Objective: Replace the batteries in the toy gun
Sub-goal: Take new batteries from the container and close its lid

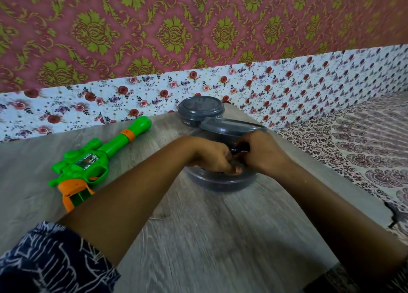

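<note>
Two hands, left (212, 154) and right (259, 153), meet over grey tub (220, 182), fingers curled round small dark item. Toy gun (88, 162) lies left on wood-grain tabletop (198, 237). Floral wall (154, 27) behind; patterned bed (364, 149) right.

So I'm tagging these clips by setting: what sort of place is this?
Probably a room at home: a wood-grain table against damask wallpaper with a floral border, and a printed bedspread beside it.
</note>
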Available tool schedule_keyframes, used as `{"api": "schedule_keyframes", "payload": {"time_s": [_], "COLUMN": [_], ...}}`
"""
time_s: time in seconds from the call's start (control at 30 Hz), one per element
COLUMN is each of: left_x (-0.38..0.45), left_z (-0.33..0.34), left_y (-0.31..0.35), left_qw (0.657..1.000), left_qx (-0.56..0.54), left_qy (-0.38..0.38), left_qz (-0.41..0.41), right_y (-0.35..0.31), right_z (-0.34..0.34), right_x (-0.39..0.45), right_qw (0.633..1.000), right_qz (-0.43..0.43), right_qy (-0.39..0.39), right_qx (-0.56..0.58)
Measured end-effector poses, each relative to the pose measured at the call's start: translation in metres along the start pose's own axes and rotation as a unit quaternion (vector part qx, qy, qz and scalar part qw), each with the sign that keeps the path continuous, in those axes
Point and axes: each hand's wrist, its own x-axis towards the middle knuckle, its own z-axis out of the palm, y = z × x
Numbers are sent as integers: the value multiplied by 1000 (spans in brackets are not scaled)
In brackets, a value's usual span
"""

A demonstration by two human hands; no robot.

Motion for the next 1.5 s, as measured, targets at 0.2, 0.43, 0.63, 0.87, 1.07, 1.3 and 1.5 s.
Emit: {"api": "schedule_keyframes", "payload": {"time_s": [0.2,0.43,0.63,0.87,1.07,1.3,1.5], "left_x": [-14,-57,-76,-92,-95,-83,-68], "left_z": [5,-10,-3,13,26,34,33], "left_y": [-6,-50,-90,-106,-114,-121,-118], "left_qw": [989,933,868,744,749,808,871], "left_qx": [-66,-96,-363,-591,-565,-483,-394], "left_qy": [113,346,332,311,345,331,265], "left_qz": [63,21,-62,3,-23,-65,-126], "right_y": [4,-12,-69,-120,-124,-117,-111], "right_z": [-1,-4,11,45,69,92,101], "right_x": [-5,-12,-12,-7,-10,-24,-28], "right_qw": [998,977,968,955,972,991,996], "right_qz": [-18,-25,-102,-83,-73,-82,-74], "right_qy": [43,64,33,1,-29,15,2], "right_qx": [45,204,227,286,221,109,56]}}
